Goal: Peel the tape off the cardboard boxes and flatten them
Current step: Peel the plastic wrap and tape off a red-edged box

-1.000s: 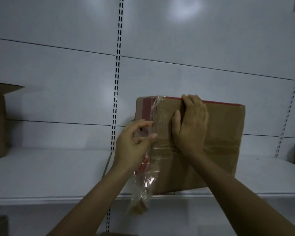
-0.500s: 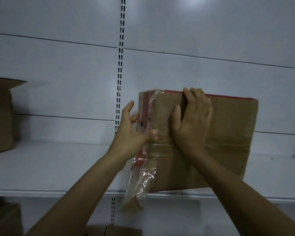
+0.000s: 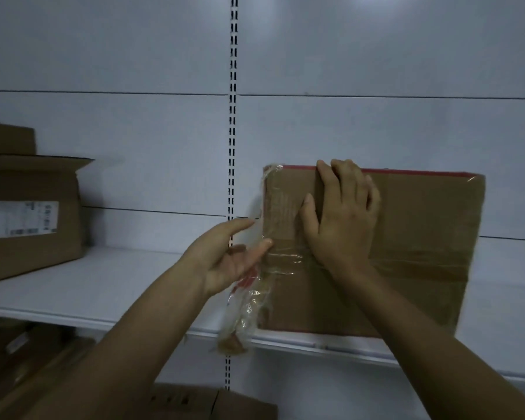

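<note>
Box on shelf, R hand flat on front, L hand spread, touching loose tape

1 view only: a wide-angle camera worn on the head, facing forward and slightly down onto a white shelf and the panelled back wall. The slotted upright runs vertically near frame centre. Range is close: both forearms enter from the bottom edge, and the left hand and right hand sit mid-frame at the cardboard box. The left margin takes in a second box; the bottom edge catches cartons below the shelf.
</note>
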`<control>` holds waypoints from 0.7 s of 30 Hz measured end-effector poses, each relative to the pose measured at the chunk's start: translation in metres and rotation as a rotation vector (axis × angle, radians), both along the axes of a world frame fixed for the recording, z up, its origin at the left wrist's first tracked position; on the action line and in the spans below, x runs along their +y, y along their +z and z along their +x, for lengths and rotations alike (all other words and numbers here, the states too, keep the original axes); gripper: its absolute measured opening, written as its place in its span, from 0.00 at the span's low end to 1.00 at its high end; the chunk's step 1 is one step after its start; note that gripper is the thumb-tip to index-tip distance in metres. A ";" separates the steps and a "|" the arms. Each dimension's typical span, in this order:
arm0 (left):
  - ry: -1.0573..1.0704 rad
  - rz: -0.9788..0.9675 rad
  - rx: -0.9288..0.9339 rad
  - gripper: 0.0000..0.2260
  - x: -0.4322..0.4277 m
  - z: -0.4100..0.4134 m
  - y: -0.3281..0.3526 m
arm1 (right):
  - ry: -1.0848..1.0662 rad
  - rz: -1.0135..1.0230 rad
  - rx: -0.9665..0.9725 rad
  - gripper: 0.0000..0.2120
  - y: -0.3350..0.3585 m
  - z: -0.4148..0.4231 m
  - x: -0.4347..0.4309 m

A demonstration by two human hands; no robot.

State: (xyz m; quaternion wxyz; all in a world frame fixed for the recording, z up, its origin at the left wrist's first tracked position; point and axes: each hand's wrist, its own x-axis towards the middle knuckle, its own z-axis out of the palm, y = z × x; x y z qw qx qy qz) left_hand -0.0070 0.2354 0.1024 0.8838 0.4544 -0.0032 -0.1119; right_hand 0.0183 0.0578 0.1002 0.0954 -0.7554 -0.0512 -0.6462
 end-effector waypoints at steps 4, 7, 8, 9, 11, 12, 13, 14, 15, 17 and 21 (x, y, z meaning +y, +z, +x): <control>-0.053 -0.403 0.027 0.25 0.019 -0.026 -0.007 | 0.014 0.008 0.006 0.24 0.000 0.000 0.001; 0.104 -0.535 -0.036 0.26 0.019 -0.037 -0.011 | 0.021 0.017 0.004 0.24 0.000 0.002 0.001; 0.169 -0.537 -0.058 0.25 0.016 -0.038 -0.013 | 0.020 0.015 0.000 0.24 0.000 0.002 0.001; 0.230 -0.525 -0.079 0.23 0.014 -0.038 -0.016 | 0.020 0.011 -0.002 0.24 0.000 0.003 0.000; 0.353 -0.437 -0.141 0.17 0.011 -0.034 -0.020 | 0.023 0.008 0.001 0.24 0.000 0.004 0.000; 0.416 -0.324 -0.192 0.14 0.010 -0.031 -0.020 | 0.025 0.012 0.003 0.24 0.000 0.004 0.000; 0.467 -0.179 -0.257 0.12 0.009 -0.028 -0.017 | 0.029 0.020 0.003 0.23 0.000 0.004 0.000; 0.508 -0.038 -0.325 0.10 0.007 -0.024 -0.011 | 0.037 0.032 0.004 0.23 0.001 0.004 0.001; 0.534 0.082 -0.388 0.09 0.004 -0.019 -0.005 | 0.046 0.041 0.008 0.23 0.001 0.004 0.002; 0.535 0.254 -0.507 0.09 -0.001 -0.005 0.006 | 0.048 0.041 0.022 0.23 0.001 0.003 0.003; 0.492 0.458 -0.755 0.10 -0.011 0.039 0.026 | 0.019 0.034 0.033 0.23 0.005 -0.005 0.006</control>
